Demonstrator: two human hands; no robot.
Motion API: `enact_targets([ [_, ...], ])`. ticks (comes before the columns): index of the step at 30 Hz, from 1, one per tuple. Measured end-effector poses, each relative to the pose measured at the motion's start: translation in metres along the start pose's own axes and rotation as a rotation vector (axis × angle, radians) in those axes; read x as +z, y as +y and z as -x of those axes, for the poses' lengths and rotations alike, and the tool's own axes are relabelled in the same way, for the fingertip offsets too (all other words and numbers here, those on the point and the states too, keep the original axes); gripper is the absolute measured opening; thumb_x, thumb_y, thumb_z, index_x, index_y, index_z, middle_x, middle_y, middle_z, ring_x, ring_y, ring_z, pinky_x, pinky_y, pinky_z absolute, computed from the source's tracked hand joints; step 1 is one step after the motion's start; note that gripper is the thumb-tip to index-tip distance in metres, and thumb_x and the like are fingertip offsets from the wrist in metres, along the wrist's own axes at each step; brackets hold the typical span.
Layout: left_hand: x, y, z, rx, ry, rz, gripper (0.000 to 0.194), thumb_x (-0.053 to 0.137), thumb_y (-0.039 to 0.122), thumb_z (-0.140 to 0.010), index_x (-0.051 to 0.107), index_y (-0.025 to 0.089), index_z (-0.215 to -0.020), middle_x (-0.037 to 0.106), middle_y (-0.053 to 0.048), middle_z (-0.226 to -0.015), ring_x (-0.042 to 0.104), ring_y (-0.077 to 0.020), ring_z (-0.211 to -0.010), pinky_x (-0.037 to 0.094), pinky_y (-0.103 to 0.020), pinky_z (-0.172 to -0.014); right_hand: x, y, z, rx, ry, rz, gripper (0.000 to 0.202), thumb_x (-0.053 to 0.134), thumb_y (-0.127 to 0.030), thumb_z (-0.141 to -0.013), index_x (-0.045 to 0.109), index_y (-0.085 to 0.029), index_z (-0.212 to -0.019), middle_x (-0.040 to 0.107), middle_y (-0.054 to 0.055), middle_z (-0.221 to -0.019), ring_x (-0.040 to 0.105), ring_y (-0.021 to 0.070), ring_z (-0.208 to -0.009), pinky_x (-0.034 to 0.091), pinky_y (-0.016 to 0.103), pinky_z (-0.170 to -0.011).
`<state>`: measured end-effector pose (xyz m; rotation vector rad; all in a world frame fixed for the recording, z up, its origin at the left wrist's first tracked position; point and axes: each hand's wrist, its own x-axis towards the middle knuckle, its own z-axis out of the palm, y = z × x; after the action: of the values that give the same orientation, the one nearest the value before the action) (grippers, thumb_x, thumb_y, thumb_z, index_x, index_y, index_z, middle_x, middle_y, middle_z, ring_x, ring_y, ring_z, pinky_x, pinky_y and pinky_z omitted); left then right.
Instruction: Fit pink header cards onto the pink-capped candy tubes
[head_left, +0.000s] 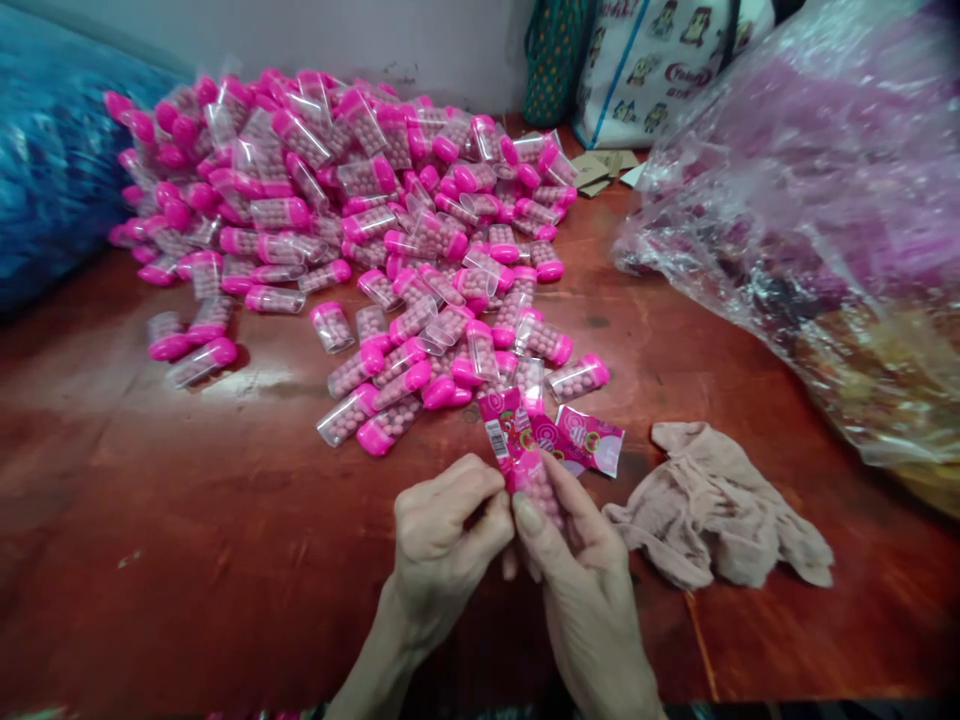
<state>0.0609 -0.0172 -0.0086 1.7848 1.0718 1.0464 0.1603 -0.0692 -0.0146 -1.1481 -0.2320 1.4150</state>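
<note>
In the head view, my right hand (592, 580) is wrapped round a small clear candy tube (544, 490) filled with pink balls. My left hand (446, 530) is closed against the near side of the tube, its fingertips pinching the edge of a glossy pink printed label (504, 425). That label stands up over the tube's far end and covers part of it. Just beyond my right fingers lie more printed labels (589, 440) on the table. The tips of some fingers are hidden behind the tube.
A large heap of pink-capped candy tubes (300, 190) spreads over the far side of the red-brown table (247, 540). A crumpled beige cloth (720, 505) lies at right. Plastic bags, one clear (810, 190) and one blue (60, 150), flank the heap. A printed carrier bag (652, 70) stands behind.
</note>
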Motion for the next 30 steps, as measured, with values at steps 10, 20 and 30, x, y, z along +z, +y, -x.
enact_targets([
  [10, -0.003, -0.003, -0.003, 0.055, -0.159, 0.005, 0.021, 0.050, -0.001, -0.072, 0.060, 0.014, -0.061, 0.058, 0.000, -0.055, 0.050, -0.0097, -0.049, 0.040, -0.021, -0.048, -0.001, -0.010, -0.006, 0.140, -0.114, -0.217, 0.019, 0.064, -0.024, -0.080, 0.065, -0.018, -0.098, 0.034, -0.008, -0.058, 0.019, 0.0030, -0.044, 0.035, 0.012, -0.040],
  [20, 0.001, -0.005, -0.001, 0.087, 0.124, 0.055, 0.021, 0.066, 0.001, -0.069, 0.067, 0.016, -0.084, 0.065, -0.001, -0.070, 0.060, -0.0125, -0.064, 0.048, -0.022, -0.057, -0.004, -0.011, -0.008, 0.156, -0.193, -0.210, 0.018, 0.053, -0.029, -0.088, 0.061, -0.016, -0.078, 0.045, -0.006, -0.063, 0.017, 0.0008, -0.038, 0.030, 0.012, -0.034],
  [30, 0.008, -0.010, 0.004, 0.302, 0.192, -0.191, 0.032, 0.062, -0.005, -0.070, 0.067, 0.015, -0.096, 0.066, -0.005, -0.085, 0.063, -0.0138, -0.076, 0.053, -0.023, -0.065, -0.005, -0.006, -0.008, 0.139, -0.248, -0.189, 0.026, 0.045, -0.031, -0.092, 0.058, -0.016, -0.075, 0.044, -0.006, -0.064, 0.019, 0.0003, -0.037, 0.030, 0.012, -0.031],
])
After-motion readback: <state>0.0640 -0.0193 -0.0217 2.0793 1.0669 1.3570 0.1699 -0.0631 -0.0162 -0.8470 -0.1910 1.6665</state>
